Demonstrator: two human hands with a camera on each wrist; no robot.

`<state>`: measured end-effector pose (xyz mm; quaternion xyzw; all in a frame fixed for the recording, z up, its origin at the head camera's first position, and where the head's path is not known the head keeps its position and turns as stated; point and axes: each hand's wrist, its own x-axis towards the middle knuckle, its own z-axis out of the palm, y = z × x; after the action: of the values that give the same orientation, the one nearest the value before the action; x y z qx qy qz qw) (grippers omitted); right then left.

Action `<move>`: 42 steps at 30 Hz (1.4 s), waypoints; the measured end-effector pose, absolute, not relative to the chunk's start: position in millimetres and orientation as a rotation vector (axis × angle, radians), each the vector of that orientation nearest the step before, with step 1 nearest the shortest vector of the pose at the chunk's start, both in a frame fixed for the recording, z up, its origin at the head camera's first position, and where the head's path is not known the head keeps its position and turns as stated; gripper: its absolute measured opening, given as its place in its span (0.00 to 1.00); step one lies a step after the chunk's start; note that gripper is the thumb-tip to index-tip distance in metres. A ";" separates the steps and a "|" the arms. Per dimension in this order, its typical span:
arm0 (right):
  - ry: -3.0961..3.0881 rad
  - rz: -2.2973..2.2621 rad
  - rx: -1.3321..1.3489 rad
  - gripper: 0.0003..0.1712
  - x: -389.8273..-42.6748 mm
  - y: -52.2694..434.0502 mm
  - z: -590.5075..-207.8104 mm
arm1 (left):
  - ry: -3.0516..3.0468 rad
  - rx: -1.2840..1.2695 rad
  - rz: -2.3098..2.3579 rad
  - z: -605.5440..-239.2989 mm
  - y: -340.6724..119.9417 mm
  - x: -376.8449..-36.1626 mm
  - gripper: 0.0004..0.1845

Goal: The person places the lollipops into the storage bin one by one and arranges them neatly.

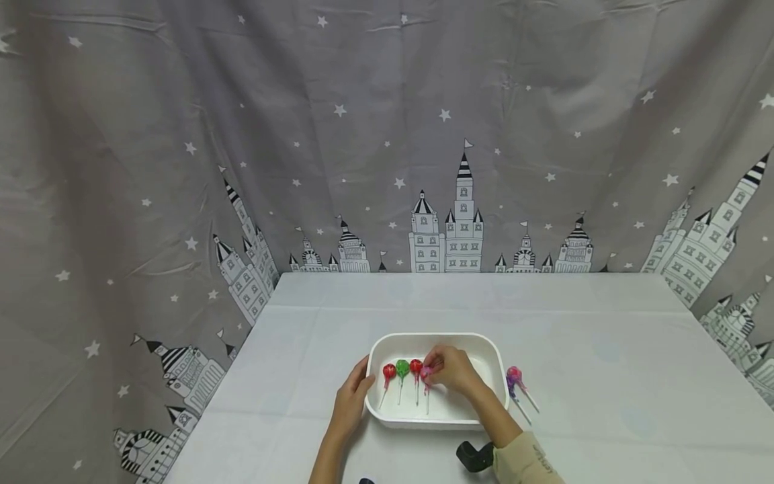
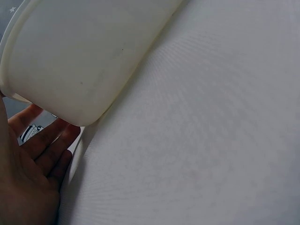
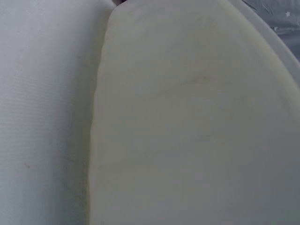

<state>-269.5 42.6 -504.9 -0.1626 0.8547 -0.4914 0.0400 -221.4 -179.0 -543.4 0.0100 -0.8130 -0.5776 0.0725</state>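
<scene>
A white tray [image 1: 447,425] stands on the table, its outer wall filling much of both wrist views. My left hand [image 1: 349,401] holds its left end, the thumb at the rim and the fingers [image 2: 51,140] along the outside. Inside, a red lollipop [image 1: 389,371], a green lollipop [image 1: 402,368] and another red lollipop [image 1: 416,366] lie in a row, sticks toward me. Reaching over the near rim, my right hand [image 1: 450,368] pinches a pink lollipop [image 1: 426,378] by its head at the row's right end. The right wrist view does not show that hand's grip.
Right of the tray, a pink lollipop [image 1: 514,374] and a purple lollipop [image 1: 512,384] lie close together on the white table [image 1: 605,376]. A black curved object [image 1: 474,457] shows beside the right sleeve. A grey curtain [image 1: 363,134] with castles and stars hangs behind.
</scene>
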 end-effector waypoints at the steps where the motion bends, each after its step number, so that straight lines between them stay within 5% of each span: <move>1: 2.624 -1.501 -0.507 0.13 -269.4 42.0 -504.8 | -2.443 0.029 -1.736 -543.3 -179.3 -221.6 0.24; 15: 2.636 -1.506 -0.623 0.13 -271.0 46.0 -510.4 | -2.439 0.027 -1.748 -543.2 -180.5 -220.7 0.24; 26: 2.650 -1.517 -0.412 0.15 -259.2 56.7 -491.2 | -2.440 0.050 -1.757 -546.5 -178.6 -220.8 0.24; 42: 2.609 -1.772 -0.225 0.21 -247.7 150.3 -456.7 | -2.430 0.026 -1.757 -544.1 -178.5 -221.4 0.24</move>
<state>-247.7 150.3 -456.7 -0.0711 0.8252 -0.5603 -0.0100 -221.4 -178.5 -544.1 0.0086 -0.8083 -0.5844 0.0713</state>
